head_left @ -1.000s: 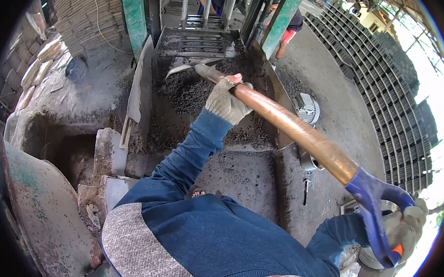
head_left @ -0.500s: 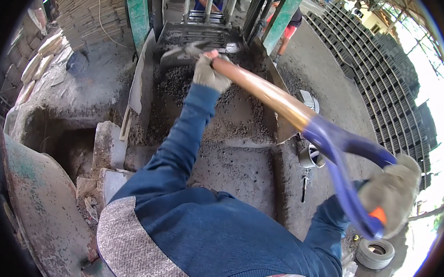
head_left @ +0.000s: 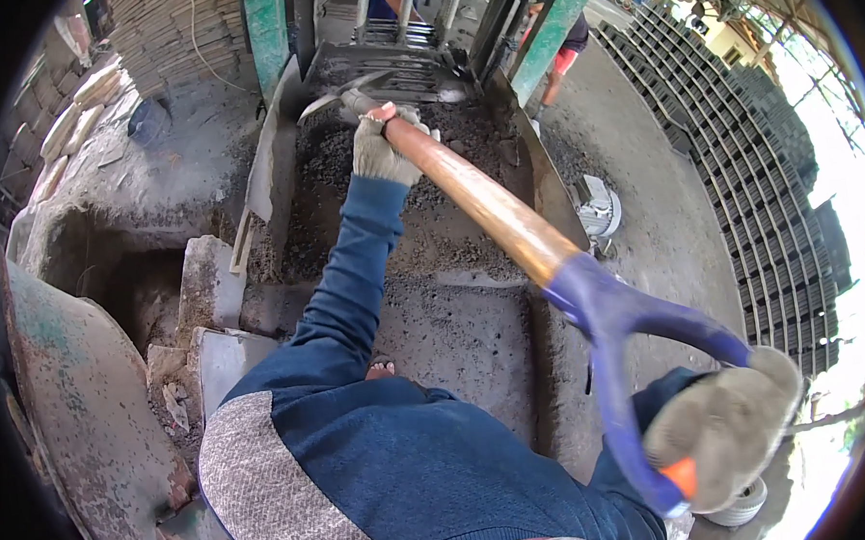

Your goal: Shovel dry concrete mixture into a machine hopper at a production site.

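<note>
A shovel [head_left: 493, 207] with a wooden shaft and a purple D-shaped handle slants across the view. My left hand [head_left: 384, 154], in a worn knit glove, is closed round the shaft close to the metal blade [head_left: 348, 98]. My gloved right hand [head_left: 729, 429] is wrapped round the crossbar of the D-handle, at the lower right. Below the blade lies dark gravelly material [head_left: 337, 173] in a walled metal trough [head_left: 551, 183]. The blade is held over its far part, in front of a slatted machine bed; whether any material lies on the blade is unclear.
Green machine posts [head_left: 266, 41] flank the trough's far end, with people partly visible beyond. A square pit [head_left: 153, 282] opens at left beside a rusty metal sheet [head_left: 80, 382]. Right of the trough sit a grey motor [head_left: 599, 210] and long racks of dark blocks [head_left: 727, 151].
Both hands and the shovel have shifted left; the handle end has also come lower and nearer me. My grip on the shovel stays the same.
</note>
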A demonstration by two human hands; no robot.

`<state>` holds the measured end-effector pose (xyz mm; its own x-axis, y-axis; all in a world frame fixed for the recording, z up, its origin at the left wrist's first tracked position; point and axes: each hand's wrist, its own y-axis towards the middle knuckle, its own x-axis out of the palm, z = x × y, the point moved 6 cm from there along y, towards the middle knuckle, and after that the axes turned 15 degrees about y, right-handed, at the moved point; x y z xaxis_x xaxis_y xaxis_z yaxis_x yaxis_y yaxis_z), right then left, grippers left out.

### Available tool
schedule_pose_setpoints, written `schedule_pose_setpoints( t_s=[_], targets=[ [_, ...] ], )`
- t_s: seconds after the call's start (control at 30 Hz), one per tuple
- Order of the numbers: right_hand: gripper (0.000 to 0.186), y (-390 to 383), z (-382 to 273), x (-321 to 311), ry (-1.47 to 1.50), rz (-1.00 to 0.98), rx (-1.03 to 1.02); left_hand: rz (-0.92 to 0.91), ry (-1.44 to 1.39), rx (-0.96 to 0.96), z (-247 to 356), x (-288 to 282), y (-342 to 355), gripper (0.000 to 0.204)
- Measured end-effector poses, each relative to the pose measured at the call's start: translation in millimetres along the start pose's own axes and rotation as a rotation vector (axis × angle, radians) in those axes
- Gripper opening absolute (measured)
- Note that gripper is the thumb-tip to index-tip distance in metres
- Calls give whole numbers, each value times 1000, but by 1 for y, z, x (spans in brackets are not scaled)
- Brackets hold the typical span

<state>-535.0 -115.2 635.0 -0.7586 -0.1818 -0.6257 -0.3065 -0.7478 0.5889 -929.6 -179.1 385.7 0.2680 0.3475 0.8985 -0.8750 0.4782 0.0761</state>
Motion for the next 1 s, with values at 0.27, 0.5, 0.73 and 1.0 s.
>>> schedule_pose_setpoints(
  t_s=[0.27,0.5,0.73,1.0],
  targets=[
    [19,-93,4,-82,-179,332,576,-84,-100,-188,-91,68,-60,9],
    [15,-97,-2,-2,-297,234,446,-78,-155,-405,-158,27,60,12],
    [10,-127,-24,-127,-331,359,479,-171,-169,-480,-181,86,-47,7],
    [15,-194,-84,-192,-766,-6,819,-347,42,-490,-190,132,-111,33]
  ],
)
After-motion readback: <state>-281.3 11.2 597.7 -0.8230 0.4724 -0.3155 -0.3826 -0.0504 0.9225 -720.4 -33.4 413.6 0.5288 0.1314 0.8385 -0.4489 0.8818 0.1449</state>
